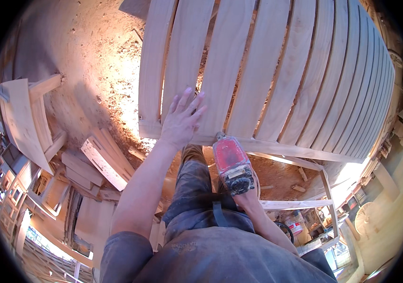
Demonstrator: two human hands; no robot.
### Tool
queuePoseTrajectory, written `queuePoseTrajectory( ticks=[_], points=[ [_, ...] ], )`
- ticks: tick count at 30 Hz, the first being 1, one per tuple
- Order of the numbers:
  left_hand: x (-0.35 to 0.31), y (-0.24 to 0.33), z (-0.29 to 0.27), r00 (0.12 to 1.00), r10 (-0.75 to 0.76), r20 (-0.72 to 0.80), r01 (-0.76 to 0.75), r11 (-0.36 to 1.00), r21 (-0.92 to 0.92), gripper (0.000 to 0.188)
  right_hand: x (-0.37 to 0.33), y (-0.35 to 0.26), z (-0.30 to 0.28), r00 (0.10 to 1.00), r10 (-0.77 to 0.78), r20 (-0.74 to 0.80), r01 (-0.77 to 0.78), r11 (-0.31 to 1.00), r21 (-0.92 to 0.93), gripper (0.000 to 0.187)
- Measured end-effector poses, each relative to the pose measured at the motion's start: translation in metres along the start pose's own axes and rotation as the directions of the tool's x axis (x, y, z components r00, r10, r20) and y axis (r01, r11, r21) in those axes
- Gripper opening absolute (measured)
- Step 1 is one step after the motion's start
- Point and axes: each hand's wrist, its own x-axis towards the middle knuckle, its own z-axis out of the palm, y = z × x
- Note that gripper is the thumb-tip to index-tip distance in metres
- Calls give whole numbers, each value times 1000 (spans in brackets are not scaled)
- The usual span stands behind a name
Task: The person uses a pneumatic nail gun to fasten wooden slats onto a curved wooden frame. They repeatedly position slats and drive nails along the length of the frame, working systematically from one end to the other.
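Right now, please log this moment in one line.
left hand: spread over slatted panel | right hand: holding red power tool | tool: at panel's near edge

Slatted panel (287, 70), upper ctr to R: pale wood, smooth, matt, grain showing. Power tool (230, 155), just below ctr: red plastic-looking housing, v. scuffed. Trousers (193, 179) & shirt (230, 254), btm ctr: dark matt cloth, dusty. Ground (88, 47), upper L: rough, gritty.

Pale slatted wooden panel (287, 70), red power tool (231, 158) (scuffed), at its near edge
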Motion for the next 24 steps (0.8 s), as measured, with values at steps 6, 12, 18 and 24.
queuePoseTrajectory(
  ticks=[6, 12, 18, 24],
  points=[
    [-3, -8, 12, 999, 16, -30, -15, 1000, 16, 56, -5, 11, 5, 999, -35, 10, 36, 987, -157, 48],
    [0, -25, -2, 992, 94, 82, -94, 996, 0, 63, -7, 4, 3, 995, -85, 45, 91, 987, -135, 48],
    [2, -27, -11, 987, 106, 124, -97, 992, -78, 67, 13, -23, 15, 986, 36, 162, -16, 992, -125, 49],
    [2, -17, -12, 986, 23, 166, -5, 994, -109, 68, 12, -23, 24, 993, 23, 119, -13, 997, -79, 48]
  ],
)
